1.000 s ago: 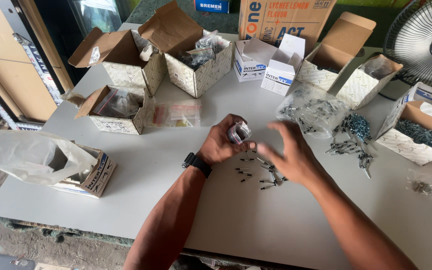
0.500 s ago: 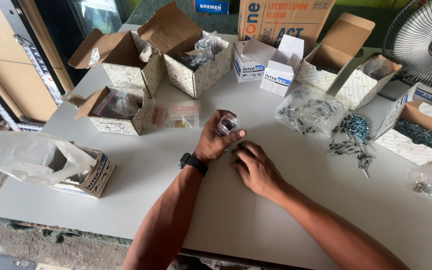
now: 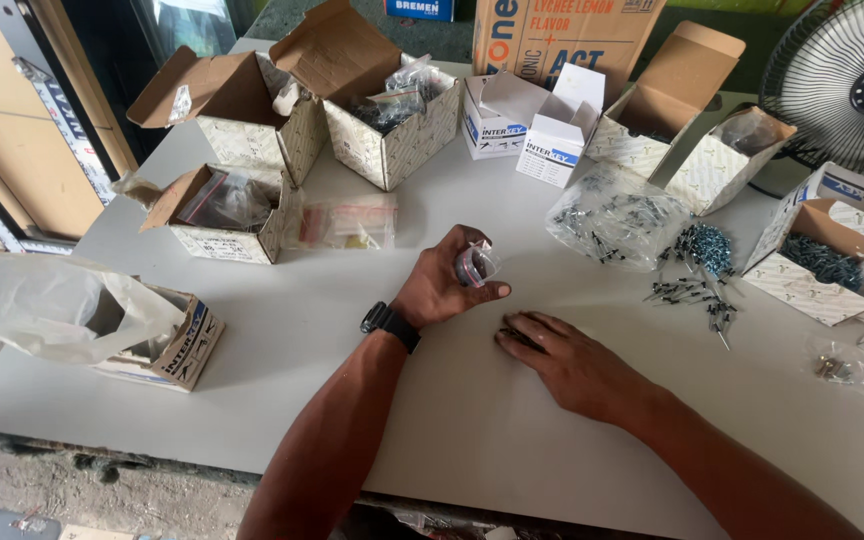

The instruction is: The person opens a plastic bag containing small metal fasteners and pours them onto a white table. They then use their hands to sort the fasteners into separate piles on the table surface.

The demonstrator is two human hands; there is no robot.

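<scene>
The white desk is ringed along the upper frame by open cartons, with loose screws spread at right. At centre, a small clear bag is pinched by the left hand, mouth kept up, seemingly for filling. The right hand is laid flat, fingers spread over small pieces, nothing gripped.

A small clear plastic bag sits pinched in the fingers of the left hand, held just above the table near its middle, mouth turned up and to the right; dark small parts show through it, too blurred to tell apart. The right hand lies flat, palm down, on the table just below the bag, its fingertips covering a few small dark screws.
</scene>
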